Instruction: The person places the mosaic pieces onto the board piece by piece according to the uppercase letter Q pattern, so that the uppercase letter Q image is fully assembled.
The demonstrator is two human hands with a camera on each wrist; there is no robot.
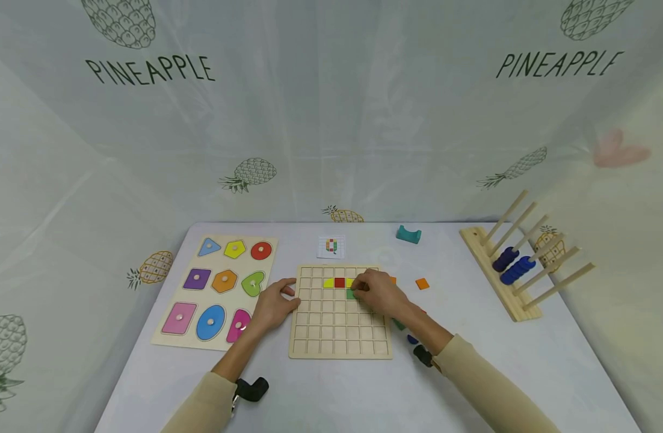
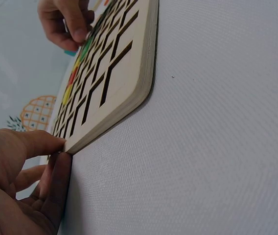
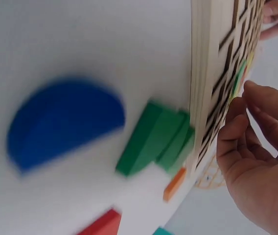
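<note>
A wooden grid board [image 1: 331,331] lies flat on the table, with a yellow piece [image 1: 328,283], a red square [image 1: 339,282] and another yellow piece [image 1: 349,282] in one row of cells. Below the last of these is a green tile [image 1: 350,294], where my right hand [image 1: 380,293] pinches with thumb and forefinger; the fingertips partly cover it. Seen from the right wrist, the right hand [image 3: 261,132] has its thumb and forefinger together. My left hand [image 1: 274,305] holds the board's left edge; in the left wrist view its thumb and finger [image 2: 46,143] meet the corner.
Left of the board is a knobbed shape puzzle [image 1: 201,294]. Behind stand a pattern card [image 1: 331,246] and a teal curved block [image 1: 409,234]. Loose pieces lie right, including an orange square [image 1: 422,284] and a blue half-disc [image 3: 68,122]. Farther right is a wooden peg rack [image 1: 502,279].
</note>
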